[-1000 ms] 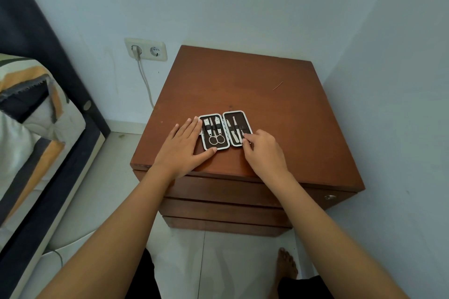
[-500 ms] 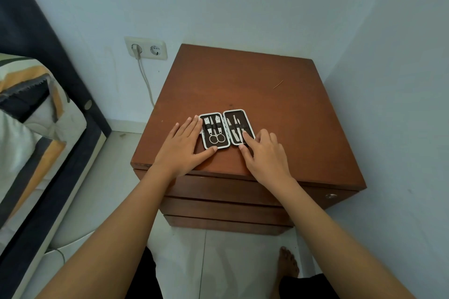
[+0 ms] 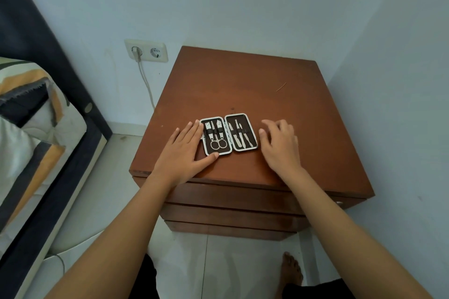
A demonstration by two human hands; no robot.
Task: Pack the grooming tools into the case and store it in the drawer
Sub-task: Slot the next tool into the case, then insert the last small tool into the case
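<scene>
Case: my manicure case [image 3: 228, 137] lies opened flat, like a book, on the top of the wooden nightstand [image 3: 303, 109], toward its front edge; both halves face up, dark lining inside a pale rim.
Left half of case: small scissors [image 3: 218, 143] with two round finger loops toward me, flanked by what look like two nail clippers [image 3: 208, 128], all tucked under a dark elastic band.
Right half of case: several slim metal tools [image 3: 239, 137] lying side by side under a similar band; too small for me to name each one.
My left hand [image 3: 185, 150]: flat on the nightstand top, fingers extended and together, resting against the left edge of the case; my thumb reaches along the near edge, its tip touching the lower rim. It grips nothing.
My right hand [image 3: 279, 145]: just to the right of the case, not touching it; fingers loosely curled and slightly spread, palm down, holding nothing. I cannot tell whether the fingertips touch the wood.
Drawers: stacked drawer fronts [image 3: 233, 216] below the top, all closed.
Surroundings: a double wall socket [image 3: 147, 50] with one white cable [image 3: 145, 80] plugged in, left of the nightstand; a bed with striped bedding [image 3: 26, 114] at far left; my bare foot [image 3: 291, 269] on the tiled floor.
</scene>
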